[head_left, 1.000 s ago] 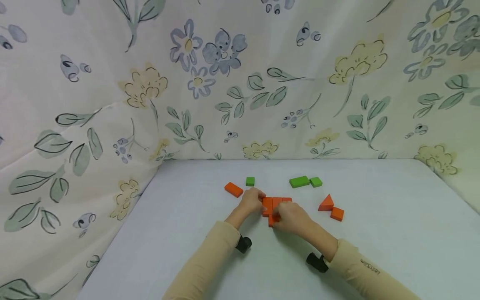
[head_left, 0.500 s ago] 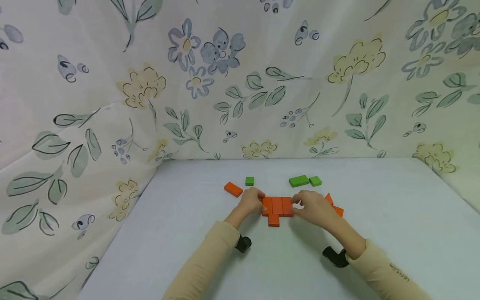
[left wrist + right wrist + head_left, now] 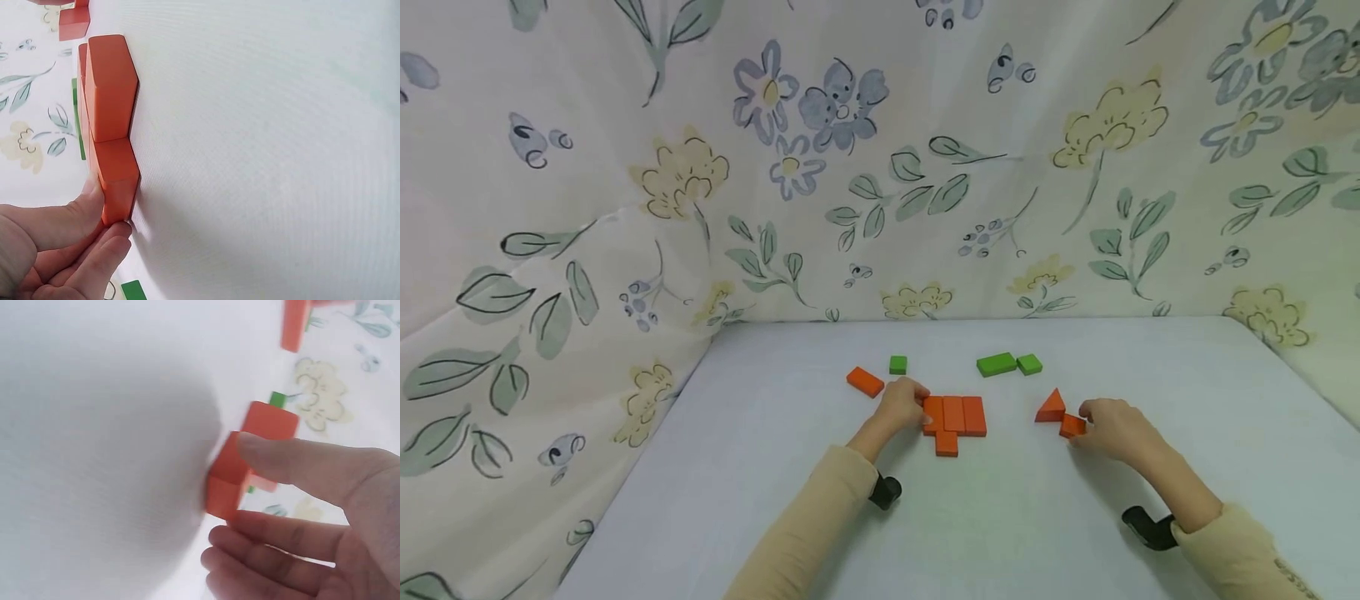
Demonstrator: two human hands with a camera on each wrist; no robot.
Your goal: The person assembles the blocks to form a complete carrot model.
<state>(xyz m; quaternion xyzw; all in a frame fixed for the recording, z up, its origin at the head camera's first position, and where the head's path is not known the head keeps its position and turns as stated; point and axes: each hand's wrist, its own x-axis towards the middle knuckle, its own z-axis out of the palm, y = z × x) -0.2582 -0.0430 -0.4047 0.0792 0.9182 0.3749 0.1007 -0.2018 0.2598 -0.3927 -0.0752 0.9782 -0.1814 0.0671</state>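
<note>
On the white table, several orange blocks (image 3: 953,415) lie edge to edge in a flat cluster, with one small orange cube (image 3: 947,443) jutting from the near side. My left hand (image 3: 901,406) holds the leftmost block; the left wrist view shows the thumb (image 3: 87,209) on one face and the fingers round the end. Off to the right, my right hand (image 3: 1116,429) has its thumb (image 3: 265,453) and index finger on either side of another orange cube (image 3: 226,487). That cube stands beside an orange triangular block (image 3: 1051,407).
A loose orange rectangular block (image 3: 865,382) lies left of the cluster, near a small green cube (image 3: 898,365). Behind to the right are a green rectangular block (image 3: 997,364) and another green block (image 3: 1029,364). A floral curtain (image 3: 880,167) hangs along the table's far edge.
My right hand has left the cluster, moved right and come to the orange cube near the triangular block. The cluster's right-hand block is now uncovered. My left hand has stayed in place.
</note>
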